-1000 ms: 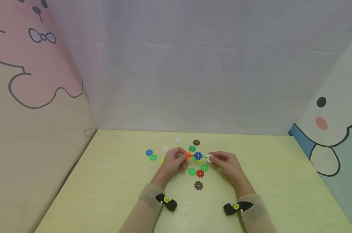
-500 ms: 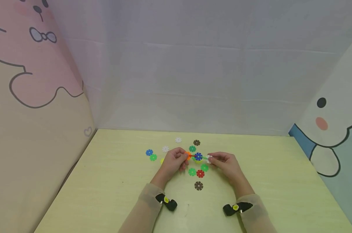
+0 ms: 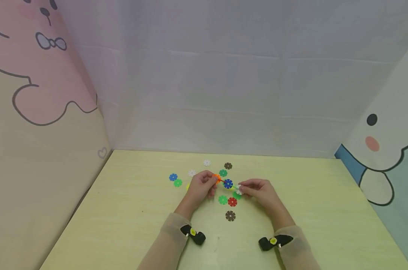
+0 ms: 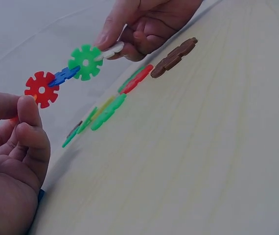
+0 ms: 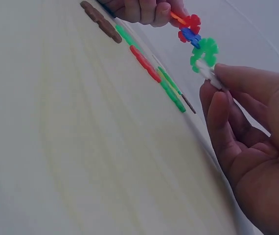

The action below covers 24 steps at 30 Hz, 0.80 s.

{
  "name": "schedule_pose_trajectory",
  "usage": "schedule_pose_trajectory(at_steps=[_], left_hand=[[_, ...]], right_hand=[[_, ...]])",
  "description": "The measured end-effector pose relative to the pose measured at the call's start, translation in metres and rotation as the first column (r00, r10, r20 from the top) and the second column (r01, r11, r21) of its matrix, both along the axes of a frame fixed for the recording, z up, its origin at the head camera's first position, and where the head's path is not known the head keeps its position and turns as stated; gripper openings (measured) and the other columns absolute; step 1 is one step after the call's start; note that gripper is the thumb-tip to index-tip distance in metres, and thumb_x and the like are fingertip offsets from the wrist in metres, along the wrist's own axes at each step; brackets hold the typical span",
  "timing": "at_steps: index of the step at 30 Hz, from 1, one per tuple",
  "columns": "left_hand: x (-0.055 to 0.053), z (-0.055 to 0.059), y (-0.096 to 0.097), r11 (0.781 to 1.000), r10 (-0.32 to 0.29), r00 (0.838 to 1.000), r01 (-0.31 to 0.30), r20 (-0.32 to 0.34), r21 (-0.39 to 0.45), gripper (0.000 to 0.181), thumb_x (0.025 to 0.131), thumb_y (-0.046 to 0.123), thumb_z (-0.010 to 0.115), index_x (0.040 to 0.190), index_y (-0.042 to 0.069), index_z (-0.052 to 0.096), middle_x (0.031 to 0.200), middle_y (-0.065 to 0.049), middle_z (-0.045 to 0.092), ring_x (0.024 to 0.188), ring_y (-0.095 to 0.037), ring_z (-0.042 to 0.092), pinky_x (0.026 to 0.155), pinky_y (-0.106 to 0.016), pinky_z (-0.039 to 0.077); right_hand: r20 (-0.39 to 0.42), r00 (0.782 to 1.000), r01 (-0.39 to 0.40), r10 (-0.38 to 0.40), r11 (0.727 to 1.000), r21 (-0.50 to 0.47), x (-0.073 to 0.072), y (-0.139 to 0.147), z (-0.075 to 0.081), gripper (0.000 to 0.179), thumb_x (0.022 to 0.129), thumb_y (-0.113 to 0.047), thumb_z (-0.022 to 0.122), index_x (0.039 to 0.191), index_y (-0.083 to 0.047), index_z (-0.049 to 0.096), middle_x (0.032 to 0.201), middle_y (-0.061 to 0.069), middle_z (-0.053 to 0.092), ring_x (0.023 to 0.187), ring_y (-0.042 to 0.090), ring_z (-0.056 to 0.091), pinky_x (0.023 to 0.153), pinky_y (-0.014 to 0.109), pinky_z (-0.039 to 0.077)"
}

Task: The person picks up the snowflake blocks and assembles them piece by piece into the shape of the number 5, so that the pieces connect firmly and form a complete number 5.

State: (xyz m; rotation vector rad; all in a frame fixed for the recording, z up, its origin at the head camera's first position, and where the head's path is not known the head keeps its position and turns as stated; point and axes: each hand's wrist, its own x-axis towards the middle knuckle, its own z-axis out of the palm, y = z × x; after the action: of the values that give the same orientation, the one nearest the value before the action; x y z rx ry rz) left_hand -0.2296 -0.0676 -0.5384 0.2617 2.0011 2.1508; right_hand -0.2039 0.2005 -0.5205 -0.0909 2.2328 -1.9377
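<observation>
Your hands are apart, each pinching one end of a short chain of slotted plastic discs shaped like flowers, which you hold up clear of the pale yellow tabletop. Your left hand grips the orange disc between thumb and fingertips; your right hand pinches the white disc at the other end. Between them, slotted together in order from your left, are the red disc, the blue disc and the green disc, with neighbours set at angles to each other. In the head view the chain slopes toward you at its white end. Below and around it, loose discs lie flat: a red flower-shaped plastic disc just beside a light green one, and a brown one nearer you. Beyond the chain lie a second brown disc and a darker green disc. Well to the left, a loose blue disc sits just beside another light green disc, and a yellow disc is mostly hidden by your left hand.
</observation>
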Motion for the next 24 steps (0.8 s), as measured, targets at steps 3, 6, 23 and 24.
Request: schedule_pose_trajectory(at_steps=[3,6,23,24], left_hand=[[-0.0002,0.0002,0.0003,1.000,0.007,1.000,-0.007,0.002,0.007,0.010,0.108,0.013,0.069,0.105,0.004,0.068,0.078,-0.005,0.066,0.059,-0.014,0.059,0.052,-0.025,0.049],[-0.0003,0.0001,0.0004,1.000,0.010,1.000,-0.010,0.005,0.012,0.009,0.108,0.013,0.069,0.105,0.004,0.067,0.078,-0.005,0.066,0.059,-0.014,0.058,0.052,-0.025,0.049],[0.0038,0.0036,-0.0007,0.996,-0.081,0.997,0.081,0.010,-0.022,0.012,0.105,0.010,0.066,0.094,0.007,0.066,0.069,-0.002,0.065,0.049,-0.011,0.046,0.047,-0.024,0.040],[0.0042,0.0039,-0.0010,0.996,-0.088,0.996,0.088,0.008,-0.025,0.012,0.105,0.010,0.066,0.094,0.007,0.066,0.069,-0.001,0.064,0.050,-0.011,0.045,0.047,-0.024,0.039]], right_hand=[[0.004,1.000,-0.011,0.011,1.000,0.029,0.0008,-0.0005,0.0007,0.026,0.098,-0.007,0.081,0.120,0.008,0.077,0.114,0.016,0.080,0.091,0.014,0.072,0.082,0.026,0.060],[-0.002,1.000,-0.017,0.017,0.999,0.034,0.0012,-0.0008,0.0004,0.026,0.099,-0.007,0.081,0.120,0.008,0.077,0.115,0.017,0.079,0.090,0.015,0.072,0.080,0.026,0.060],[-0.017,0.996,0.082,-0.083,0.997,-0.011,-0.0010,0.0012,0.0055,0.034,0.101,-0.010,0.081,0.127,0.009,0.073,0.105,0.007,0.080,0.087,0.012,0.069,0.076,0.023,0.057],[-0.016,0.996,0.089,-0.090,0.996,-0.014,-0.0010,0.0007,0.0058,0.033,0.101,-0.010,0.080,0.127,0.009,0.073,0.105,0.007,0.080,0.087,0.012,0.069,0.076,0.023,0.057]])
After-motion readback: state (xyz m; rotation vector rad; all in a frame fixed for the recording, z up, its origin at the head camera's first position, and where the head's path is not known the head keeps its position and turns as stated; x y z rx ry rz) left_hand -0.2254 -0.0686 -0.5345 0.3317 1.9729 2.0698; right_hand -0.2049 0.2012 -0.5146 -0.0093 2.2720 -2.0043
